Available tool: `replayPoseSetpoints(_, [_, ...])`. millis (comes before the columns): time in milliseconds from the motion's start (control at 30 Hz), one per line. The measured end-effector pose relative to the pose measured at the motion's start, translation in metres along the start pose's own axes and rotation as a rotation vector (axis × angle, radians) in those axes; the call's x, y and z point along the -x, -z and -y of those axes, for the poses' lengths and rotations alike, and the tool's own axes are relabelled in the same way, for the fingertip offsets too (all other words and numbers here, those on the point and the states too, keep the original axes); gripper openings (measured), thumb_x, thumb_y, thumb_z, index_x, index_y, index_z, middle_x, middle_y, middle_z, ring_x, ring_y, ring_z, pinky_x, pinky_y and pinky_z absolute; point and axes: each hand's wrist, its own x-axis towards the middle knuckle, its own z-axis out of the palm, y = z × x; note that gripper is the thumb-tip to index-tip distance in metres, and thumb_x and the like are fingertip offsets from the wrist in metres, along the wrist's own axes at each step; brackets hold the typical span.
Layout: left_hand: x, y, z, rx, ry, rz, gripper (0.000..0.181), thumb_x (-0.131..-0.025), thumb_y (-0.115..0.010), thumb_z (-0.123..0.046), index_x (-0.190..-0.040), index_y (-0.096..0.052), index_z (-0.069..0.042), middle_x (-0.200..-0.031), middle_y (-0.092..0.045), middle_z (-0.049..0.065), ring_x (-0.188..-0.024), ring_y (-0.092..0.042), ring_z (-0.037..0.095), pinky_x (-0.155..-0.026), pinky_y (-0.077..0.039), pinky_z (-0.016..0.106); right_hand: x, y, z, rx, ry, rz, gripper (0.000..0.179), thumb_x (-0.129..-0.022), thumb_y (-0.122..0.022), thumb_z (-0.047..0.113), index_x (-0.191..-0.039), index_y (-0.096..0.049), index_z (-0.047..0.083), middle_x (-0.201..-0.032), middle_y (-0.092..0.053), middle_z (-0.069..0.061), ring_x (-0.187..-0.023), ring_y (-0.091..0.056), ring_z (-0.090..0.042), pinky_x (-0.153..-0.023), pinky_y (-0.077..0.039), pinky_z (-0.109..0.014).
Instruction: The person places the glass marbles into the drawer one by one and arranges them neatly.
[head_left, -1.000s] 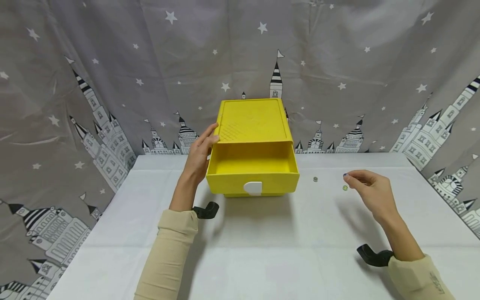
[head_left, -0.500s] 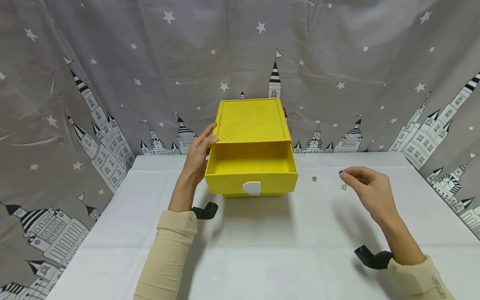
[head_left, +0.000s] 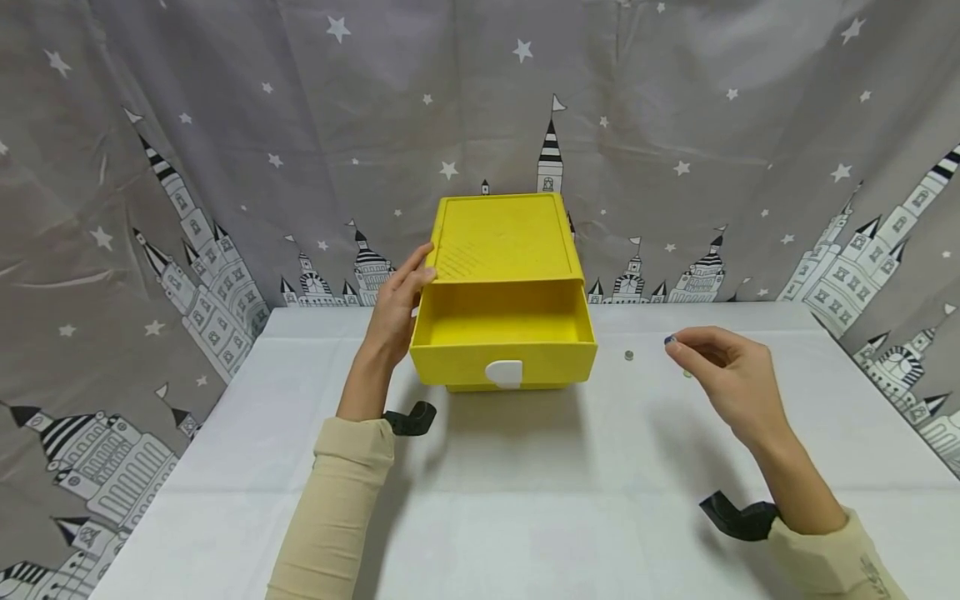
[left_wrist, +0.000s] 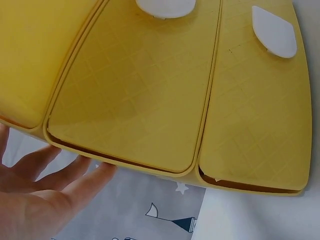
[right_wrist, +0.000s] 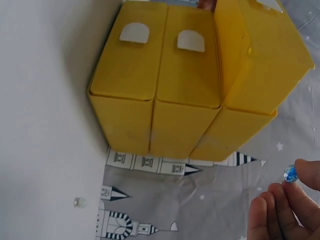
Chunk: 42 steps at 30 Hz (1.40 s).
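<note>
In the head view, a yellow drawer cabinet stands on the table with its top drawer pulled out; the visible part of the drawer's inside is bare. My left hand rests against the cabinet's left side, fingers extended. The left wrist view shows those fingers touching the side edge. To the right of the cabinet, my right hand is raised above the table. Between thumb and fingertip it pinches a clear marble with blue inside. One greenish marble lies between cabinet and hand; another is partly hidden behind the right hand.
Two lower drawers with white handles are closed. The table has a white cover. Behind it hangs a grey curtain printed with stars and castles. Black wrist mounts sit on both forearms.
My right hand has moved left toward the cabinet with the marble, now partly covering one marble on the table. The left hand and the cabinet have stayed in place.
</note>
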Motion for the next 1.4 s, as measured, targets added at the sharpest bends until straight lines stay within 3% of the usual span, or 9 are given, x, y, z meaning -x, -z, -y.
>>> replayPoseSetpoints(300, [0.000, 0.000, 0.001, -0.006, -0.012, 0.004, 0.056, -0.099, -0.053, -0.027, -0.153, -0.040, -0.025, -0.150, -0.042, 0.004, -0.125, -0.048, 0.025, -0.104, -0.041, 0.049, -0.003, -0.009, 0.014, -0.027, 0.032, 0.017, 0.023, -0.094, -0.069, 0.017, -0.106, -0.071, -0.001, -0.096, -0.069, 0.003, -0.090, -0.064, -0.005, -0.078, -0.049, -0.014])
replayPoseSetpoints(467, [0.001, 0.000, 0.001, -0.010, -0.013, -0.002, 0.056, -0.098, -0.053, -0.027, -0.153, -0.040, -0.025, -0.151, -0.041, 0.002, -0.125, -0.048, 0.024, -0.104, -0.040, 0.048, -0.008, -0.016, 0.020, -0.047, 0.047, 0.023, 0.022, -0.093, -0.069, 0.016, -0.107, -0.071, -0.002, -0.098, -0.068, 0.002, -0.090, -0.064, -0.007, -0.079, -0.049, -0.015])
replayPoseSetpoints(733, [0.001, 0.000, 0.002, -0.016, -0.013, -0.009, 0.056, -0.099, -0.052, -0.027, -0.153, -0.040, -0.025, -0.152, -0.040, 0.002, -0.127, -0.047, 0.024, -0.106, -0.039, 0.048, -0.013, -0.030, 0.037, -0.083, 0.108, 0.048, 0.020, -0.093, -0.069, 0.012, -0.106, -0.071, -0.002, -0.100, -0.068, -0.011, -0.087, -0.063, -0.010, -0.079, -0.050, -0.016])
replayPoseSetpoints(1033, [0.000, -0.002, 0.003, -0.031, -0.019, -0.001, 0.056, -0.098, -0.053, -0.028, -0.153, -0.039, -0.025, -0.152, -0.039, 0.002, -0.126, -0.047, 0.025, -0.104, -0.040, 0.049, -0.015, -0.039, 0.050, -0.097, 0.155, 0.058, 0.018, -0.091, -0.070, 0.010, -0.105, -0.072, -0.002, -0.099, -0.068, -0.011, -0.083, -0.062, -0.011, -0.074, -0.050, -0.016])
replayPoseSetpoints(1400, [0.000, -0.001, 0.002, 0.003, -0.015, 0.007, 0.058, -0.098, -0.053, -0.027, -0.154, -0.038, -0.024, -0.155, -0.035, 0.002, -0.130, -0.043, 0.023, -0.106, -0.037, 0.049, -0.024, -0.051, 0.061, -0.171, 0.242, 0.049, 0.014, -0.089, -0.069, -0.002, -0.102, -0.070, -0.008, -0.097, -0.067, -0.013, -0.089, -0.063, -0.010, -0.085, -0.049, -0.019])
